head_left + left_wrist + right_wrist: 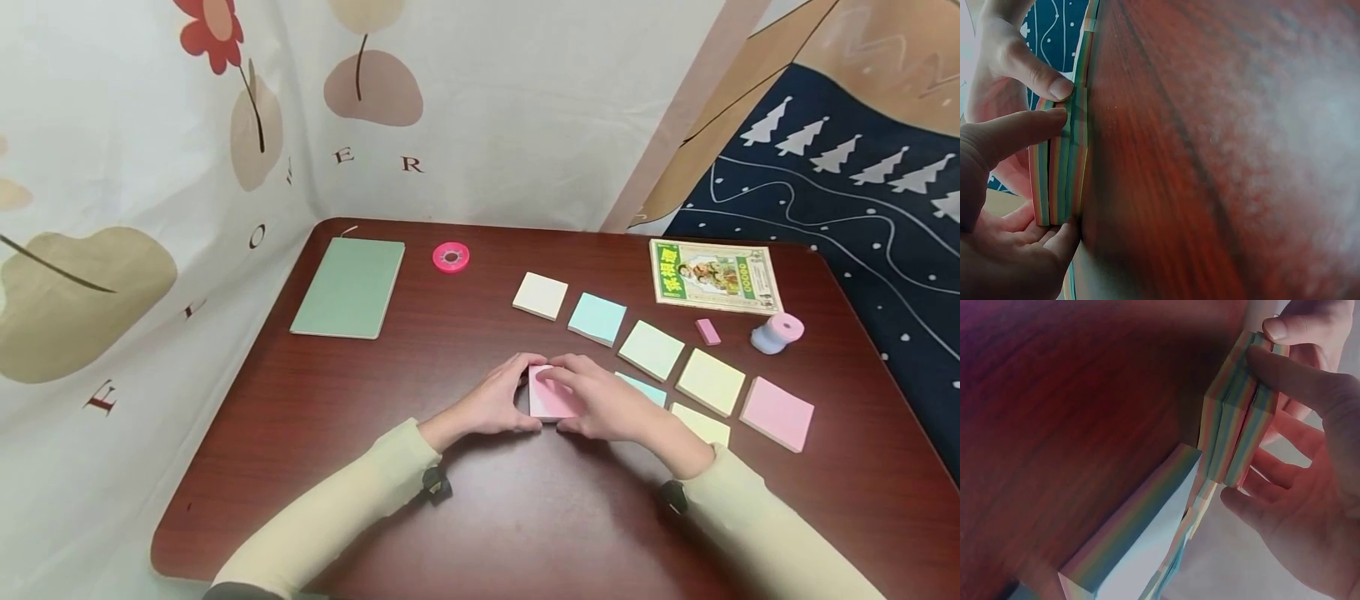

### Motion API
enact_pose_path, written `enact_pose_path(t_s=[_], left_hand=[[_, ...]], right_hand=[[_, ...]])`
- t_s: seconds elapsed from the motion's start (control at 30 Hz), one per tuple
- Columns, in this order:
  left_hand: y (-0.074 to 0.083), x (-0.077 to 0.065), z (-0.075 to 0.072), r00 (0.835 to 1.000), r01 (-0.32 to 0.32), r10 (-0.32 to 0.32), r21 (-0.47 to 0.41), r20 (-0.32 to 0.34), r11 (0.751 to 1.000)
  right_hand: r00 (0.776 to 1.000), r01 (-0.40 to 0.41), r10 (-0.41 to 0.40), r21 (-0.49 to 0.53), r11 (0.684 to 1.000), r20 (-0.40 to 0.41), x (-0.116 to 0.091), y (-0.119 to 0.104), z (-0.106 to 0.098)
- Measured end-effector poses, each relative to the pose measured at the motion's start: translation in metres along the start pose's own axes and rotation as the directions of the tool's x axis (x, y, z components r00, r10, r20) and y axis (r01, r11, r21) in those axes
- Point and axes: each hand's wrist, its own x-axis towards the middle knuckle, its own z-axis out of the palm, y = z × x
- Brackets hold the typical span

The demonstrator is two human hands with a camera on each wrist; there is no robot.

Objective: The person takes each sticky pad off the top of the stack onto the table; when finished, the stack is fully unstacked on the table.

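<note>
A small stack of sticky note pads with a pink top (553, 398) lies on the brown table in front of me. My left hand (497, 402) grips its left side, thumb at the near edge and fingers at the far edge. From the right, my right hand (603, 402) holds the same stack, a finger bent over the pink top. Striped, multicoloured edges of the stacked pads (1060, 178) show between both thumbs in the left wrist view. Beside the right hand lie a blue pad (647, 389) and a yellow pad (701, 423), partly hidden by the right arm.
Further right, a slanting row holds cream (540, 296), light blue (597, 317), pale green (652, 349), pale yellow (711, 381) and pink (777, 413) pads. Behind are a green notebook (348, 287), pink ring (451, 257), booklet (716, 276), pink eraser-like block (707, 332) and pink-and-white roll (777, 333).
</note>
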Motion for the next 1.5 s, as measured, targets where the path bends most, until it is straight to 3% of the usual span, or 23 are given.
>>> enact_pose_path(t_s=[0.17,0.33,0.47,0.7,0.83,0.93,1.2,1.5], left_hand=[[0.0,0.0,0.0,1.0,0.006,-0.006,-0.036,0.003,0.999],[0.0,0.0,0.002,1.0,0.009,-0.009,-0.09,-0.004,0.996],[-0.001,0.001,0.003,1.0,0.007,-0.008,-0.115,-0.005,0.993],[0.0,0.001,0.004,1.0,0.012,-0.012,-0.097,-0.001,0.995],[0.001,0.002,0.003,1.0,0.011,-0.01,-0.077,0.002,0.997],[0.001,0.002,0.004,1.0,0.012,-0.012,-0.074,0.002,0.997],[0.0,0.002,0.004,1.0,0.002,-0.002,-0.059,0.0,0.998],[0.001,0.002,0.003,1.0,0.006,-0.006,-0.06,0.004,0.998]], right_hand=[[0.999,-0.035,0.036,-0.009,0.999,0.015,-0.003,0.001,-0.005],[0.995,-0.103,0.103,-0.007,0.995,-0.009,-0.028,0.005,-0.022],[0.98,-0.178,0.178,0.003,0.984,-0.088,-0.067,0.017,-0.038],[0.929,-0.319,0.314,0.007,0.948,-0.197,-0.153,0.032,-0.058],[0.897,-0.367,0.352,-0.007,0.93,-0.267,-0.197,0.039,-0.059],[0.879,-0.397,0.38,-0.002,0.918,-0.287,-0.216,0.043,-0.054],[0.859,-0.472,0.459,-0.008,0.881,-0.225,-0.236,0.047,-0.039],[0.889,-0.396,0.376,-0.028,0.918,-0.259,-0.238,0.053,-0.029]])
